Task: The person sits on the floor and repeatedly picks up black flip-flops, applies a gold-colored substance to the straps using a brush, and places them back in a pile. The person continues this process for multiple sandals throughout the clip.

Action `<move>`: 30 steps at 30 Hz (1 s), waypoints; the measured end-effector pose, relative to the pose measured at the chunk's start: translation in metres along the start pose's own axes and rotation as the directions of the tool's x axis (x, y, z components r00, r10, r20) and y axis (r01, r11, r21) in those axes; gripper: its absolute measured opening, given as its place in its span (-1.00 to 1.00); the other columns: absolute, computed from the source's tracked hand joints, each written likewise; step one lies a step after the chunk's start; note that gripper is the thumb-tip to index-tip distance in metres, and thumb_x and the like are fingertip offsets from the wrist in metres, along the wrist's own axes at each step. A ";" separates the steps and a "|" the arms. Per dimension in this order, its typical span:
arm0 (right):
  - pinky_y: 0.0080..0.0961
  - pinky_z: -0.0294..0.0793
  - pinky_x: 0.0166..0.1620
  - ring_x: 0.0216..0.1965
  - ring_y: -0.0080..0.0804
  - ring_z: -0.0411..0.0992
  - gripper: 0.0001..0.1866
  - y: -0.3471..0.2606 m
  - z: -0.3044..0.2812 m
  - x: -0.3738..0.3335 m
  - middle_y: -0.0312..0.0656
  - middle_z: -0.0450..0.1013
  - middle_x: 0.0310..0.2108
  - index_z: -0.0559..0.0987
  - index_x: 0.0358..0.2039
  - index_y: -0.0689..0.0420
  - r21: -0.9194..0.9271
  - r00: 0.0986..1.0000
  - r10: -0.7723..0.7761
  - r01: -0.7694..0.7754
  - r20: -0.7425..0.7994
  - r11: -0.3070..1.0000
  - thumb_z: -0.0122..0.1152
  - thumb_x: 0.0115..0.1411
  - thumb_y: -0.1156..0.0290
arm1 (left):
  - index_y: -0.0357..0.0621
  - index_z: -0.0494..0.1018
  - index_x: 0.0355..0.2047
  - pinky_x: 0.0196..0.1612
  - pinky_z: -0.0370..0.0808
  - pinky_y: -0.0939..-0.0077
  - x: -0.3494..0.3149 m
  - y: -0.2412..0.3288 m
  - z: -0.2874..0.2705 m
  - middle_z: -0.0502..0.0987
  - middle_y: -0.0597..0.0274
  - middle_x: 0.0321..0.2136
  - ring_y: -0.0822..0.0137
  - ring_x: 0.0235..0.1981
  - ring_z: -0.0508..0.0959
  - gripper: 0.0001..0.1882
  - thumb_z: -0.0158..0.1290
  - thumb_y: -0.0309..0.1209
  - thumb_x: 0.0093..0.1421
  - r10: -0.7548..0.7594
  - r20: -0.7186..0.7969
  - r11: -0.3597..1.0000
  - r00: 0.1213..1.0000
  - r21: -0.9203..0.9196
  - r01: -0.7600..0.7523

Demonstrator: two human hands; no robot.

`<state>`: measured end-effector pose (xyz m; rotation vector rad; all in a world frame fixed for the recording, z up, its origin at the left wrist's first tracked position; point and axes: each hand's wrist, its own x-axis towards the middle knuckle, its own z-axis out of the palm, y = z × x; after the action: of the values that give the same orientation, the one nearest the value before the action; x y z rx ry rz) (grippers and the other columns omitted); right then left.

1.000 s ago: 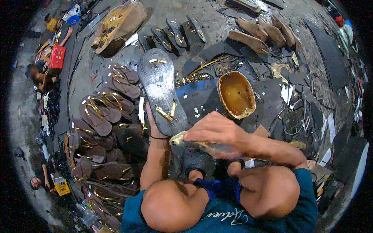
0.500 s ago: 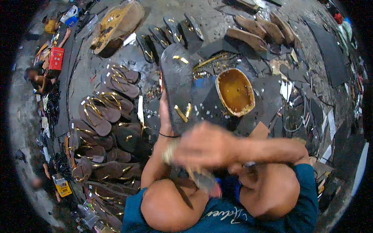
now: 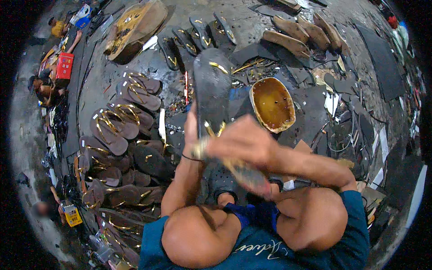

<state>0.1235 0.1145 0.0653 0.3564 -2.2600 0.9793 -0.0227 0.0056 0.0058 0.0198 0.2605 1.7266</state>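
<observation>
A dark sandal sole [image 3: 210, 90] is held up in front of me, with gold strap ends folded onto its surface near the top and bottom. My left hand [image 3: 191, 128] grips its left edge, and most of the fingers are hidden behind it. Across the sole's lower end, my right hand [image 3: 245, 143] is closed around a brush [image 3: 245, 173]. The brush is smeared by motion; its pale tip is beside my left wrist and its reddish end points down toward my knee. To the right stands an oval bowl [image 3: 253, 105] of amber, glue-like liquid.
Stacked brown sandals [image 3: 110, 135] with gold straps lie at left. Several finished-looking sandals [image 3: 201, 33] and wooden foot-shaped forms [image 3: 310, 36] are farther off. Scraps and dark sheets [image 3: 378, 58] litter the right. Other people sit by a red box [image 3: 65, 67] at far left.
My right hand and the brush have moved up and slightly right, the tip now higher beside my wrist. The sole has shifted slightly right.
</observation>
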 end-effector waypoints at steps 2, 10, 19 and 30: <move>-0.35 0.41 -0.20 -0.27 -0.35 0.46 -0.61 -0.022 0.001 -0.014 -0.29 0.47 -0.32 0.55 -0.06 0.04 0.100 0.993 -0.070 0.061 0.090 0.993 0.19 0.03 0.37 | -0.23 0.35 0.08 -0.11 0.57 0.19 -0.001 0.005 0.002 0.55 0.01 -0.14 0.16 -0.17 0.59 -0.43 -0.31 -0.02 0.33 0.098 -0.035 0.991 0.995 0.094 -0.094; -0.30 0.36 -0.10 -0.18 -0.23 0.45 -0.55 -0.014 0.003 -0.024 -0.19 0.49 -0.24 0.54 -0.06 0.01 0.234 0.975 0.204 -0.219 0.089 0.947 0.25 -0.05 0.52 | -0.10 0.37 0.06 -0.04 0.51 0.22 -0.009 0.005 0.004 0.53 0.09 -0.11 0.15 -0.14 0.56 -0.46 -0.27 0.01 0.30 0.270 -0.297 0.962 0.916 0.050 -0.268; -0.27 0.41 -0.18 -0.27 -0.08 0.48 -0.76 0.097 -0.031 0.065 -0.08 0.53 -0.36 0.60 -0.28 0.10 -0.068 0.911 0.214 -0.253 -0.353 0.965 0.28 -0.03 0.45 | -0.17 0.41 0.00 -0.07 0.54 0.24 -0.003 -0.035 0.008 0.56 0.12 -0.19 0.18 -0.21 0.58 -0.53 -0.30 -0.09 0.37 0.205 -0.462 0.954 0.863 0.291 -0.071; -0.42 0.31 -0.20 -0.20 -0.41 0.43 -0.55 0.022 0.005 0.000 -0.35 0.51 -0.27 0.57 -0.05 0.03 0.078 0.986 0.158 -0.161 0.053 0.984 0.31 -0.02 0.32 | -0.23 0.49 -0.15 -0.27 0.56 0.43 0.023 0.007 -0.066 0.59 0.14 -0.29 0.30 -0.32 0.59 -0.56 -0.29 -0.18 0.34 0.312 -0.510 0.939 0.802 0.296 -0.177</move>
<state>0.1111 0.1258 0.0504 0.2375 -2.3234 1.1590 -0.0440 0.0166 -0.0603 -0.2911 0.9301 1.9238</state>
